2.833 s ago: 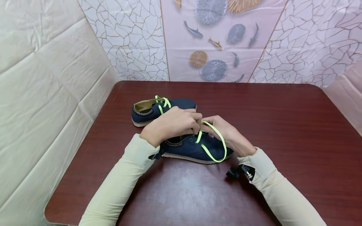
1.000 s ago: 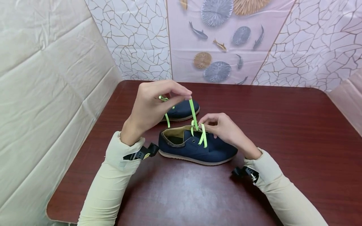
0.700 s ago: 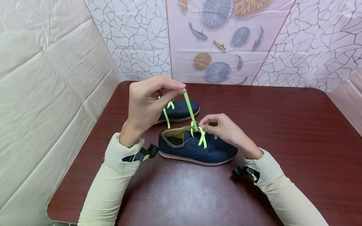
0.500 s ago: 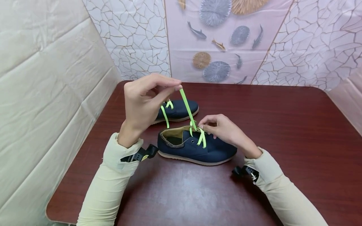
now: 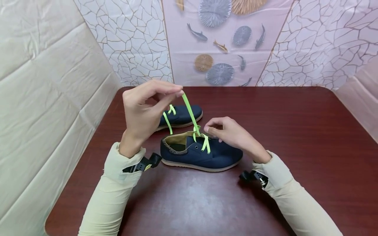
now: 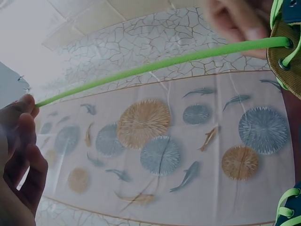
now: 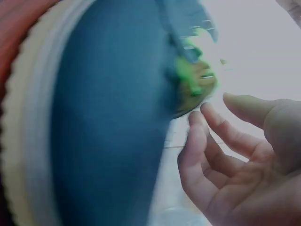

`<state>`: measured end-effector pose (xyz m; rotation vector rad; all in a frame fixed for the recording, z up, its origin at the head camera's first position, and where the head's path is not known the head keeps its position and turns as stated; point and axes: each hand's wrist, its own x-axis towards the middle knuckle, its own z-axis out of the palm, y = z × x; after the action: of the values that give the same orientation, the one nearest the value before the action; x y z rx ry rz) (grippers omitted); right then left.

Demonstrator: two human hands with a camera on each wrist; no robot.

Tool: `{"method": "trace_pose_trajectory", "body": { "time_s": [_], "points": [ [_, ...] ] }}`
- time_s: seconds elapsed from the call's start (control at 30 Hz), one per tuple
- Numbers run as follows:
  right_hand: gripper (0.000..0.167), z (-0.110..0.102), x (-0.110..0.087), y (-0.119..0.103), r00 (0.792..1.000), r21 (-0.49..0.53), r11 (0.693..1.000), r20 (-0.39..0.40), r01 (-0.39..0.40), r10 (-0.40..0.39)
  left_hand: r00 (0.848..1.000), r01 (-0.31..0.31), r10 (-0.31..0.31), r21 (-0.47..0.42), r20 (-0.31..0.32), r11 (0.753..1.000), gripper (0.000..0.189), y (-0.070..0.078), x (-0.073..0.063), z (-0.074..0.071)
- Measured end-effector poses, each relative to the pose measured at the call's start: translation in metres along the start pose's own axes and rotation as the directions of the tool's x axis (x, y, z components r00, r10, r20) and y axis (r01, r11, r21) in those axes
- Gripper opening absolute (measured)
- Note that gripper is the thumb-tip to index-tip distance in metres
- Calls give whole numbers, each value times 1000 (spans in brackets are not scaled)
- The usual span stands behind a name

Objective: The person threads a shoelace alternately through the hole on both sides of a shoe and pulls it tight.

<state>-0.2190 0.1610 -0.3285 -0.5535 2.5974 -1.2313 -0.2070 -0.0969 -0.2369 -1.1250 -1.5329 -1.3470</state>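
My left hand (image 5: 144, 113) is raised above the near shoe and pinches a neon green shoelace (image 5: 190, 109) between thumb and fingertips. The lace runs taut down to an eyelet of the navy canvas shoe (image 5: 218, 155), clearly seen in the left wrist view along the lace (image 6: 155, 67). One eyelet on the shoe's near side has no lace through it. My right hand (image 5: 233, 132) hovers beside the tongue with bent fingers. In the right wrist view its thumb (image 7: 249, 107) and fingers are apart, with nothing between them.
A second navy shoe (image 5: 187, 115) with green laces stands behind, its heel part hidden by my left hand. Both shoes are on a dark red wooden table (image 5: 295, 131). A patterned backdrop (image 5: 245, 62) hangs behind it, with pale cloth (image 5: 44, 114) at the left.
My left hand has pulled the lace up and to the left, away from the shoe, drawing its big loop through. My right hand has come slightly off the lacing and its fingers have parted.
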Motion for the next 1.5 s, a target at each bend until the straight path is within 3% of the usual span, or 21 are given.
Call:
{"method": "trace_pose_trajectory", "body": {
  "time_s": [0.17, 0.27, 0.33, 0.43, 0.5, 0.57, 0.63, 0.73, 0.8, 0.83, 0.87, 0.9, 0.97, 1.07, 1.1, 1.13, 1.17, 1.2, 1.27, 1.37, 1.5],
  "points": [
    [26, -9, -15, -26, 997, 84, 994, -36, 71, -69, 994, 6, -5, -8, 106, 1000, 18, -2, -2, 2],
    [37, -7, -27, -43, 989, 261, 955, -3, 142, -147, 975, 1, 6, -32, 220, 999, 17, -3, -4, 3],
    [44, -3, -33, -52, 983, 417, 895, 15, 159, -182, 952, -5, 22, -56, 306, 998, 19, -4, -6, 5],
    [49, 3, -40, -62, 989, 614, 781, 3, 115, -148, 902, -20, 50, -75, 429, 997, 19, -7, -10, 11],
    [46, 6, -42, -65, 996, 689, 721, -19, 75, -85, 867, -24, 55, -68, 496, 997, 17, -9, -12, 14],
    [37, 8, -43, -66, 998, 725, 686, -42, 55, -35, 835, -29, 51, -50, 547, 998, 15, -10, -13, 15],
    [30, 9, -41, -64, 998, 730, 682, -62, 51, -8, 814, -27, 37, -26, 580, 999, 13, -11, -15, 15],
    [24, 9, -38, -60, 994, 691, 718, -105, 84, -15, 782, -18, -11, 41, 623, 999, 13, -10, -16, 13],
    [21, 8, -36, -58, 990, 666, 738, -142, 102, -9, 745, 21, -96, 120, 660, 993, 14, -9, -16, 11],
    [19, 6, -36, -57, 987, 661, 743, -161, 107, 1, 716, 50, -153, 168, 681, 985, 15, -9, -16, 11],
    [18, 5, -36, -57, 984, 658, 745, -180, 112, 11, 677, 80, -217, 222, 703, 972, 16, -10, -16, 10],
    [18, 3, -36, -56, 980, 653, 748, -201, 120, 18, 625, 110, -282, 276, 728, 955, 16, -11, -16, 10],
    [20, 0, -37, -56, 971, 647, 749, -239, 140, 25, 488, 155, -398, 372, 776, 915, 18, -15, -17, 11],
    [21, -2, -38, -56, 959, 616, 766, -285, 186, -4, 266, 184, -466, 430, 844, 884, 14, -23, -21, 14],
    [21, -2, -38, -56, 956, 605, 771, -293, 198, -16, 207, 203, -467, 430, 860, 880, 13, -25, -23, 16],
    [20, -1, -38, -56, 954, 593, 779, -299, 206, -24, 166, 216, -467, 430, 868, 877, 13, -28, -24, 17],
    [19, -1, -38, -56, 953, 575, 791, -301, 210, -34, 141, 231, -468, 431, 872, 872, 16, -30, -25, 18],
    [19, 0, -37, -56, 953, 558, 802, -301, 214, -45, 130, 245, -471, 432, 873, 868, 19, -32, -27, 18],
    [17, 3, -35, -56, 954, 515, 831, -294, 210, -59, 146, 256, -483, 439, 863, 861, 23, -37, -29, 18],
    [14, 8, -29, -53, 956, 399, 892, -272, 214, -107, 211, 247, -495, 444, 843, 861, 24, -46, -32, 17],
    [8, 16, -21, -47, 964, 208, 958, -220, 199, -152, 298, 215, -463, 414, 835, 884, 17, -56, -35, 17]
  ]
}}
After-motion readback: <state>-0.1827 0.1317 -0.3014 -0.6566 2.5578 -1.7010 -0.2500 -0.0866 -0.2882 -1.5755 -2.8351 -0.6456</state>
